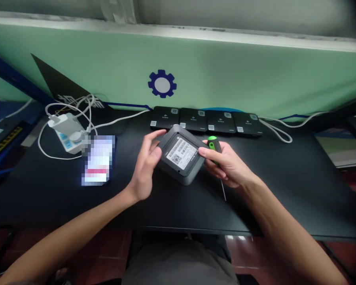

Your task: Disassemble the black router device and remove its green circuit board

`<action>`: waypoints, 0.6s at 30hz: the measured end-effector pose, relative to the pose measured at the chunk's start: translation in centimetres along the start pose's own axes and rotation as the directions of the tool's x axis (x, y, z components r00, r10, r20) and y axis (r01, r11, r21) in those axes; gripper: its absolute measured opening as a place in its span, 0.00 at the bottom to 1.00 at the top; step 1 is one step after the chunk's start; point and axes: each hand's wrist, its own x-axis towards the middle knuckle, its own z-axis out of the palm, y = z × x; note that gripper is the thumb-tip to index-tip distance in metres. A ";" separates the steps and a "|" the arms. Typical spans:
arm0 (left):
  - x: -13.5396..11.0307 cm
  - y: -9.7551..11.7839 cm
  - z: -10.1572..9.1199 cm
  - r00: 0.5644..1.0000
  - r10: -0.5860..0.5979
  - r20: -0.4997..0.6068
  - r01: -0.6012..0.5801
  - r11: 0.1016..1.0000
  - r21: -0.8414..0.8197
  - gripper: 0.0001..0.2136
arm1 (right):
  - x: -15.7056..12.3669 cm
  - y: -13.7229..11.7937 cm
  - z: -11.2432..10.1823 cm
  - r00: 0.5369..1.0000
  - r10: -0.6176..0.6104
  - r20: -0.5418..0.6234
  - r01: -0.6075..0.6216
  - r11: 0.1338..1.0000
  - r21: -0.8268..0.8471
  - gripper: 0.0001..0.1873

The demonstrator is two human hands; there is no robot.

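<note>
Between my hands a dark grey, rounded-square electronic device (172, 167) is held tilted above the table, its underside with a white printed label facing me. My left hand (145, 166) grips its left edge, thumb on the near side and fingers behind. My right hand (228, 164) pinches the right corner with the thumb on top. That same hand also holds a screwdriver (213, 147) with a black and green handle, its thin metal shaft pointing down toward me. Some fingers of both hands are hidden behind the device or the handle.
Several flat black boxes (193, 119) stand in a row along the green back panel (112, 67). At the left lie a white power strip (68, 134) with tangled white cables and a lit, blurred-out phone (97, 160). Another white cable (280, 134) loops at the right on the black table (302, 190).
</note>
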 end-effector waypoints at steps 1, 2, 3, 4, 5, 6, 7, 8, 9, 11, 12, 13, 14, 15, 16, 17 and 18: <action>0.4 0.0 -0.3 0.990 -0.090 0.108 0.102 0.988 -0.113 0.32 | 0.0 -0.1 -0.1 1.000 0.000 0.015 0.000 1.000 0.001 0.19; 0.8 0.0 -0.5 0.954 -0.164 0.250 0.214 0.958 -0.188 0.35 | -0.1 -0.2 -0.3 1.000 0.001 0.031 -0.001 1.000 -0.001 0.19; 1.1 0.2 -0.6 0.896 -0.218 0.386 0.325 0.915 -0.238 0.38 | -0.2 -0.3 -0.3 0.999 0.001 0.046 -0.001 1.000 -0.008 0.19; 1.3 0.5 -0.6 0.818 -0.259 0.514 0.441 0.856 -0.269 0.41 | -0.3 -0.3 -0.4 0.998 0.005 0.062 -0.003 1.000 -0.023 0.19; 1.4 0.9 -0.5 0.726 -0.289 0.624 0.558 0.779 -0.288 0.43 | -0.5 -0.4 -0.4 0.997 0.009 0.080 -0.005 0.999 -0.046 0.19; 1.4 1.2 -0.3 0.646 -0.298 0.702 0.653 0.692 -0.308 0.46 | -0.6 -0.5 -0.3 0.995 0.013 0.099 -0.005 0.997 -0.080 0.19; 1.3 1.6 -0.1 0.595 -0.289 0.750 0.717 0.613 -0.332 0.47 | -0.7 -0.5 -0.1 0.993 0.015 0.114 -0.001 0.993 -0.122 0.20; 1.3 1.8 0.2 0.578 -0.274 0.769 0.748 0.555 -0.364 0.48 | -0.8 -0.5 0.1 0.993 0.008 0.117 0.012 0.986 -0.166 0.22; 1.2 2.0 0.4 0.581 -0.262 0.770 0.757 0.520 -0.395 0.48 | -0.9 -0.6 0.4 0.994 -0.015 0.105 0.037 0.977 -0.212 0.23; 1.1 2.0 0.6 0.622 -0.256 0.740 0.737 0.511 -0.443 0.49 | -1.1 -0.6 1.0 0.992 -0.128 0.012 0.126 0.942 -0.311 0.22; 1.0 2.0 0.7 0.644 -0.260 0.719 0.719 0.526 -0.454 0.50 | -1.2 -0.5 1.4 0.972 -0.223 -0.069 0.183 0.910 -0.372 0.20; 0.9 1.9 0.7 0.665 -0.265 0.698 0.700 0.547 -0.460 0.52 | -1.4 -0.4 1.7 0.927 -0.339 -0.158 0.241 0.865 -0.439 0.17; 0.8 1.7 0.7 0.687 -0.265 0.676 0.678 0.568 -0.466 0.52 | -1.6 -0.3 2.0 0.856 -0.459 -0.237 0.295 0.811 -0.505 0.13; 0.7 1.6 0.7 0.709 -0.260 0.655 0.655 0.587 -0.476 0.52 | -1.9 -0.2 2.2 0.770 -0.568 -0.289 0.344 0.752 -0.562 0.10; 0.6 1.5 0.7 0.729 -0.246 0.639 0.631 0.603 -0.488 0.51 | -2.2 -0.1 2.4 0.684 -0.663 -0.306 0.395 0.688 -0.609 0.08; 0.4 1.4 0.8 0.745 -0.228 0.626 0.609 0.614 -0.502 0.49 | -2.5 0.0 2.5 0.608 -0.742 -0.284 0.453 0.617 -0.644 0.08; 0.2 1.3 0.8 0.759 -0.209 0.617 0.591 0.620 -0.517 0.48 | -2.8 0.1 2.5 0.544 -0.808 -0.226 0.518 0.535 -0.667 0.08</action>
